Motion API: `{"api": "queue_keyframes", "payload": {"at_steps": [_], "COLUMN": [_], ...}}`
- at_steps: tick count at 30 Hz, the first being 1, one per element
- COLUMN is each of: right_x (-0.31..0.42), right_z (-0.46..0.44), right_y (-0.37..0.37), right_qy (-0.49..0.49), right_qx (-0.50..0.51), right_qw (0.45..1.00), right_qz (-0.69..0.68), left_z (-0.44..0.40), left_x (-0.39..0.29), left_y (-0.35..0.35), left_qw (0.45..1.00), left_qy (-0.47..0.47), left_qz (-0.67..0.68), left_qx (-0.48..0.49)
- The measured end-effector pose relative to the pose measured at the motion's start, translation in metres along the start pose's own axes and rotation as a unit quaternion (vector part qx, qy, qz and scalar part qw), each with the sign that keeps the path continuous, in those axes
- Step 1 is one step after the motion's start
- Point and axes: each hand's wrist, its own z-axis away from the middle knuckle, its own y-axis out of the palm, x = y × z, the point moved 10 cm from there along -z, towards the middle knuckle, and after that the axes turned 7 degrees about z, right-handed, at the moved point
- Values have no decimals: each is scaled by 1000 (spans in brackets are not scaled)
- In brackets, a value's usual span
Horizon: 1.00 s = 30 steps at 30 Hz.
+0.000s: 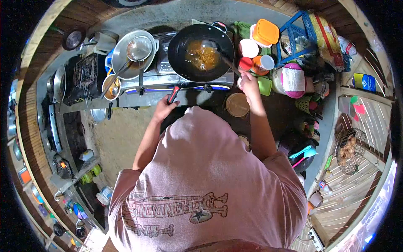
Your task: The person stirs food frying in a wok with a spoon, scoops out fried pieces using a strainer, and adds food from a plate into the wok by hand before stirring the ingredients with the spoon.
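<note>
A black wok (pixel 178 59) sits on the stove (pixel 163 69), with orange-brown shredded food (pixel 205 58) in shiny liquid at its bottom. My left hand (pixel 163 110) is closed around the wok's black and red handle (pixel 173 95), at the near left of the pan. In my right hand (pixel 250 87) is the dark handle of a long spatula (pixel 226 60). It slants down over the wok's right rim, and its end, partly lost in glare, touches the far side of the food.
Left of the wok, a strainer (pixel 139 48) lies over a large metal pot (pixel 119 63), beside a small pot (pixel 111 87). To the right stand an orange-lidded container (pixel 266 32), jars and a blue basket (pixel 297 35). A wire basket (pixel 351 151) hangs at far right.
</note>
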Motion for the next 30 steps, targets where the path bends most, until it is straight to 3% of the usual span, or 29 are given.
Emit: {"api": "queue_keyframes", "payload": {"at_steps": [2,4,7,12,15,19,23,25,26,28,29,30], "right_x": [3,11,36,31,10,30,29,38,24,37,9,17], "right_z": [20,23,21,15,35,38,23,10,0,-10,-27,-21], "right_y": [15,10,-29,-37,-6,-19,-29,-37,-25,-8,13,28], "right_qy": [122,106,-19,-56,115,16,-14,-82,-18,-24,-20,35], "right_qx": [131,139,25,-34,84,76,36,-60,-22,-47,-40,8], "right_qw": [973,971,999,995,963,984,990,995,999,999,998,998], "right_qz": [-144,-162,-42,81,-227,-159,-138,22,-17,-6,41,-44], "left_z": [-5,-9,-9,-21,-24,-8,-6,-4,-5,-5,-6,-10], "left_x": [5,3,7,26,26,-5,-6,-9,-12,-8,-2,3], "left_y": [-1,-4,-4,-3,-4,-1,-1,-1,-2,-1,0,-1], "left_qw": [1000,997,999,1000,999,1000,999,999,999,999,999,999], "left_qy": [19,60,5,6,15,3,0,11,23,4,-18,-15], "left_qz": [-12,-39,-35,16,-28,-31,-46,-43,-41,-39,-38,-39], "left_qx": [-3,-13,10,20,12,3,8,0,-8,4,18,17]}}
